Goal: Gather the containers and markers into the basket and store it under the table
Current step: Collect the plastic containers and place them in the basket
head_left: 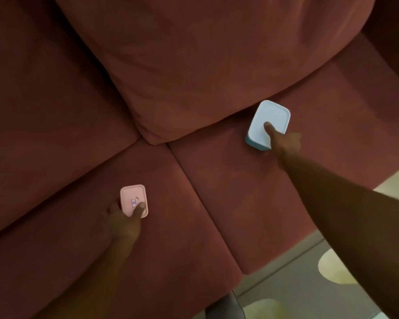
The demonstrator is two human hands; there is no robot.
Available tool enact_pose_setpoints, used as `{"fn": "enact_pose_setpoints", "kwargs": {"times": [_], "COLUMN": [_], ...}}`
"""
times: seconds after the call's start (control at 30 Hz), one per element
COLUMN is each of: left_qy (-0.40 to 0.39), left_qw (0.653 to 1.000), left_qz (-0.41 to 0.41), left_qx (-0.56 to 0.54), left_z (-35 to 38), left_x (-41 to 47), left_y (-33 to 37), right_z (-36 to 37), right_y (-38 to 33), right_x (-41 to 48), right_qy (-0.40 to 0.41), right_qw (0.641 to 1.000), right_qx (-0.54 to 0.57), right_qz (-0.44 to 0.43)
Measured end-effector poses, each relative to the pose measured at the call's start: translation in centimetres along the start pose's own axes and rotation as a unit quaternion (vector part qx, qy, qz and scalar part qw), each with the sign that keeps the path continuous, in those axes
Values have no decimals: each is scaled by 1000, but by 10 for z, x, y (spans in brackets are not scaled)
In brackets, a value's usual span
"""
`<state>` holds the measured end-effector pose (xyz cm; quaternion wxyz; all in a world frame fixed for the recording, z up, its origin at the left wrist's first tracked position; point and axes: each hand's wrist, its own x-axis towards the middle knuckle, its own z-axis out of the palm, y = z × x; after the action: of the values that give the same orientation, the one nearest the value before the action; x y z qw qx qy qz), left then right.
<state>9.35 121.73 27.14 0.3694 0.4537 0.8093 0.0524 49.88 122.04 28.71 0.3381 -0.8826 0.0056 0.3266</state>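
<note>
A small pink container (132, 199) with a label on its lid lies on the left seat cushion of a dark red sofa (55, 111). My left hand (124, 223) grips its near end, thumb on the lid. A larger container with a pale blue lid and teal base (271, 118) sits on the right seat cushion, close to the back cushion. My right hand (282, 140) holds its near right corner, thumb pressed on the lid and fingers around the side. No basket or markers are in view.
A big back cushion (205, 65) rises behind both containers. The sofa's front edge runs along the lower right, with a grey rug with pale round patches (309, 284) on the floor beyond. A dark object (226, 305) stands at the bottom edge.
</note>
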Motion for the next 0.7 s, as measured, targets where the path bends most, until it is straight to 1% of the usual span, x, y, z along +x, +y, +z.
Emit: {"fn": "enact_pose_setpoints", "kwargs": {"times": [0.07, 0.17, 0.23, 0.3, 0.43, 0.5, 0.63, 0.7], "left_qy": [12, 15, 2, -30, -113, -157, -261, -297], "left_qw": [1000, 998, 993, 989, 974, 965, 945, 939], "left_qz": [6, -13, -39, -46, -31, -29, -15, -7], "left_qx": [5, -62, -111, -140, -193, -210, -196, -174], "left_z": [7, 18, 25, 33, 49, 55, 53, 43], "left_x": [-2, -7, -10, -17, -32, -41, -60, -74], "left_y": [2, 9, 16, 27, 51, 61, 74, 73], "right_z": [6, 13, 16, 15, 9, 3, -11, -24], "right_y": [-4, -4, -1, 2, 16, 30, 65, 86], "right_x": [14, 20, 18, 13, -3, -21, -71, -102], "right_qy": [-35, -61, -88, -127, -204, -243, -321, -336], "right_qw": [999, 997, 991, 983, 976, 966, 936, 930], "right_qx": [13, 48, 95, 121, 72, 83, 142, 151], "right_qz": [15, 24, 40, 53, 37, 17, -13, -9]}}
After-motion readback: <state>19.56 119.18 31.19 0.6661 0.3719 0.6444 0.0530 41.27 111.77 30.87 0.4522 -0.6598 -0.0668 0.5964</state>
